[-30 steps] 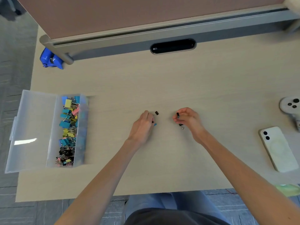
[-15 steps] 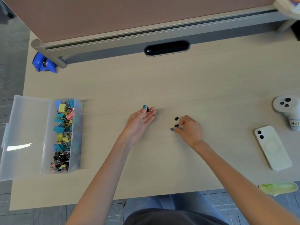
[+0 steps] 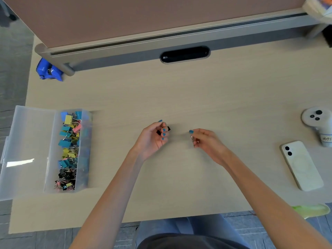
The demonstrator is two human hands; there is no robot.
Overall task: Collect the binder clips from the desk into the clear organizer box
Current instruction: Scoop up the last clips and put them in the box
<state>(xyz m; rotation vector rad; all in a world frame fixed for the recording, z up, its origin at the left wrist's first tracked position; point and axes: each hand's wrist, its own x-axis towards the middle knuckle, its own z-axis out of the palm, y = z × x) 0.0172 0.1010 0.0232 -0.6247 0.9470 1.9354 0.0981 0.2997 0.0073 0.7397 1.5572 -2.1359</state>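
Although the two hands sit close together near the middle of the bench (image 3: 179,97), they do not touch. The left hand (image 3: 152,141) is turned palm partly upward, its fingers curled in over black binder clips (image 3: 168,128) that peek out past the fingertips; how many it holds I cannot tell. The right hand (image 3: 208,141) is closed in a pinch, thumb and fingertips nipping a small clip (image 3: 192,138) of which only the wire loops show, so its body colour is hidden. Nails on both hands are painted blue.

Well to the left, at the bench's left edge, lies the clear organizer box (image 3: 84,159), open, with its lid (image 3: 27,150) folded flat outward beyond the bench edge. Its long compartment carries a heap of binder clips (image 3: 69,150) in blue, yellow, pink, teal and black.

Far to the right, a white phone (image 3: 301,166) lies face down, camera lenses up. Just beyond it stands a white controller (image 3: 318,117) with dark buttons and a handwritten label. A pale green object (image 3: 310,210) pokes out at the near right edge. At the far left corner rests a blue stapler (image 3: 48,71), beside the rounded end of a grey rail. A black oval cable port (image 3: 185,54) sits in the bench below the brown partition (image 3: 143,15).
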